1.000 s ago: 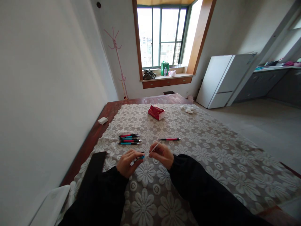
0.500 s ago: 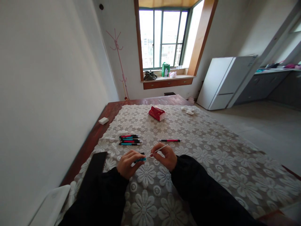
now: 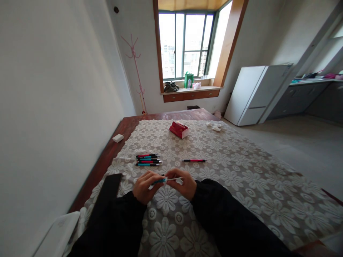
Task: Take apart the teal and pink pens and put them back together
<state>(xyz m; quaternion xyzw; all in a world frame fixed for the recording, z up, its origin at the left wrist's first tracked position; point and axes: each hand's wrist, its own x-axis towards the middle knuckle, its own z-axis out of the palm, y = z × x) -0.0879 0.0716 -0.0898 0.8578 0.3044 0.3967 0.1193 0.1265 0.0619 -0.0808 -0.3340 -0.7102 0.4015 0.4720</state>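
Observation:
My left hand (image 3: pixel 144 186) is closed around a blue pen barrel (image 3: pixel 159 181), whose end points to the right. A small dark part shows just above that barrel, too small to make out. My right hand (image 3: pixel 185 184) pinches a thin pale pen refill (image 3: pixel 175 178), held nearly level. Its left end meets the mouth of the barrel; whether it is inside I cannot tell. Beyond my left hand lies a row of several red, blue and black pens (image 3: pixel 147 160). One red and black pen (image 3: pixel 193 160) lies apart, beyond my right hand.
A flowered lace tablecloth (image 3: pixel 225 203) covers the wooden table. On it are a red tissue pack (image 3: pixel 178 130), crumpled white tissues (image 3: pixel 214 126) and a long black object (image 3: pixel 105 192) by my left sleeve. A small white box (image 3: pixel 118 138) sits on the left edge.
My right hand has moved left and slightly down, bringing the refill from a slant to nearly level against the barrel. My left hand stays in place.

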